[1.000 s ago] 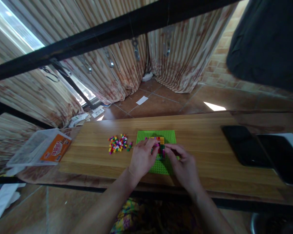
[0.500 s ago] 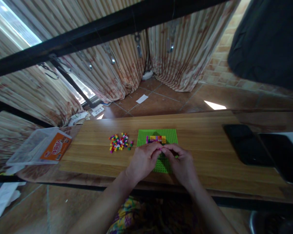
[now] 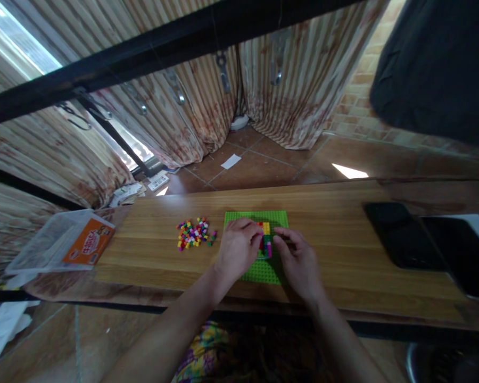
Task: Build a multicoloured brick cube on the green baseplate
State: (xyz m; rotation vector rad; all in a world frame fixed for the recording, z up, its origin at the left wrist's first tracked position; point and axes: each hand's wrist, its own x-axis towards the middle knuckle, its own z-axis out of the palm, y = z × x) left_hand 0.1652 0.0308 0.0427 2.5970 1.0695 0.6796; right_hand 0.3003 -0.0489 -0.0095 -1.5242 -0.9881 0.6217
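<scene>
A green studded baseplate (image 3: 259, 271) lies on the wooden tabletop (image 3: 335, 250), with a small block of coloured bricks (image 3: 265, 239) built on it. My left hand (image 3: 237, 250) rests on the plate at the block's left side, fingers curled against the bricks. On the block's right side my right hand (image 3: 299, 260) has its fingertips touching the bricks. Whether either hand pinches a loose brick is hidden. A heap of loose coloured bricks (image 3: 193, 234) lies just left of the plate.
A clear plastic box with an orange label (image 3: 64, 247) sits at the table's left end. Two dark flat devices (image 3: 399, 234) (image 3: 459, 252) lie at the right. Striped curtains and a black bar stand behind the table; tiled floor lies beyond.
Both hands moved up the plate from its near part to either side of the brick block. Half a second ago their fingertips met in a pinch; now they are apart.
</scene>
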